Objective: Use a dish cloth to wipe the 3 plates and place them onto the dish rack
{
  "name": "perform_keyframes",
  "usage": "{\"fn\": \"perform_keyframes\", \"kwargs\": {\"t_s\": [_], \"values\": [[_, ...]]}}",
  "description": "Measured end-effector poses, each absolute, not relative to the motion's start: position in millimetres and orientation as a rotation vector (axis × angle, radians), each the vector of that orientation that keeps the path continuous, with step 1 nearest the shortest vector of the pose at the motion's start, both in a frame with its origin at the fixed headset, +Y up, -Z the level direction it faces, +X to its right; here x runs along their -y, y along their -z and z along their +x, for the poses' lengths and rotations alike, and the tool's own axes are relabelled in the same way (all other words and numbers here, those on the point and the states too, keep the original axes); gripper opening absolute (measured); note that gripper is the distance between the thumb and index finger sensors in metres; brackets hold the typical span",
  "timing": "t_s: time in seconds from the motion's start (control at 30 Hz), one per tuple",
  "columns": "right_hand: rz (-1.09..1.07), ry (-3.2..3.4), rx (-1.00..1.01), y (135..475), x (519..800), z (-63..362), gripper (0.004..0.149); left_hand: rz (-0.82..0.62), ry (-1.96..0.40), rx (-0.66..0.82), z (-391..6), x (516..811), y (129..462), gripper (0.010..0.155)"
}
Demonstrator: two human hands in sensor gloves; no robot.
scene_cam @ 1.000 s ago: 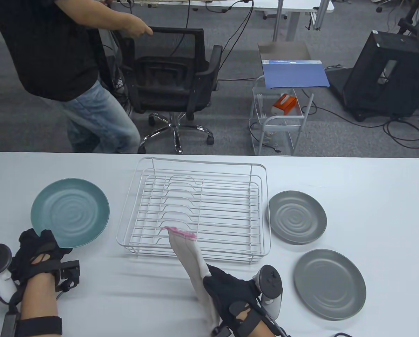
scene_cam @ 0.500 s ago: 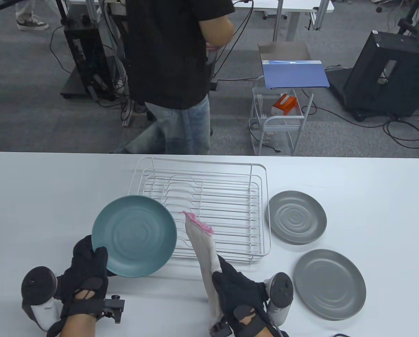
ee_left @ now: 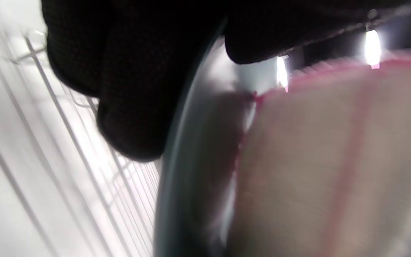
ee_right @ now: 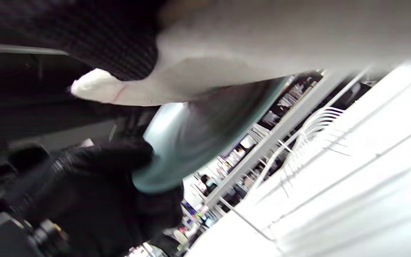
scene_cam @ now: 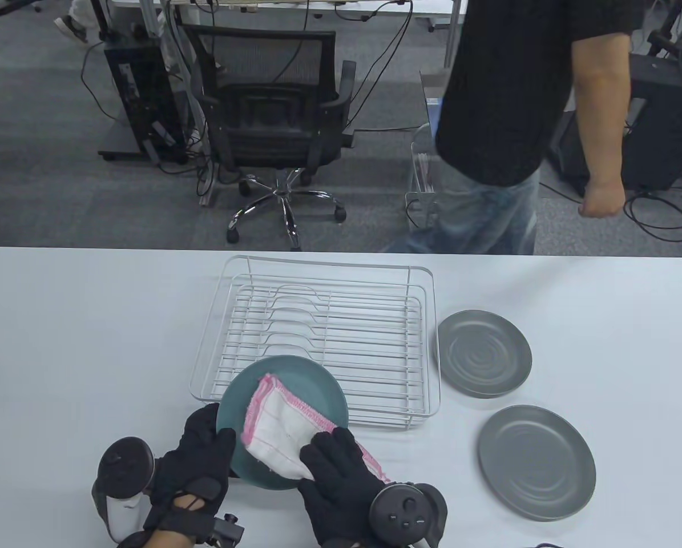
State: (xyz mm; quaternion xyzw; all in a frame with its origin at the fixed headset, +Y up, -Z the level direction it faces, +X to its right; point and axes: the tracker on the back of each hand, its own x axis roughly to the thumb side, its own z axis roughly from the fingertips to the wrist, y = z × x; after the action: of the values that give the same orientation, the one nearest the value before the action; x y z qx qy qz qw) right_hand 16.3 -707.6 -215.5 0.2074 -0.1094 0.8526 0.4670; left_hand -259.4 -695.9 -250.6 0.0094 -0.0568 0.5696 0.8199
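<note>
Gripping the teal plate (scene_cam: 312, 379) at its 9 o'clock rim, left hand (scene_cam: 195, 456) pinches; right hand (scene_cam: 338, 474) presses the soft dish cloth (scene_cam: 278, 425) flat. Plate looks stiff, slippery, so rim's safest.

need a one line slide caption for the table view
Left hand grips a teal plate while the right hand presses a dish cloth onto it, before the empty dish rack.

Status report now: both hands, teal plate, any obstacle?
Left hand grips teal plate at its rim. Right hand presses dish cloth on the plate. Dish rack empty, nothing blocking.
</note>
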Motion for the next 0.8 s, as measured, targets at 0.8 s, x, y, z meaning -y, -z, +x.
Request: {"fn": "perform_keyframes", "kwargs": {"t_s": [0.8], "values": [[0.288, -2.041, 0.461, 224, 696, 52, 0.053, -0.287, -1.04, 0.615, -190, 696, 241, 0.075]]}}
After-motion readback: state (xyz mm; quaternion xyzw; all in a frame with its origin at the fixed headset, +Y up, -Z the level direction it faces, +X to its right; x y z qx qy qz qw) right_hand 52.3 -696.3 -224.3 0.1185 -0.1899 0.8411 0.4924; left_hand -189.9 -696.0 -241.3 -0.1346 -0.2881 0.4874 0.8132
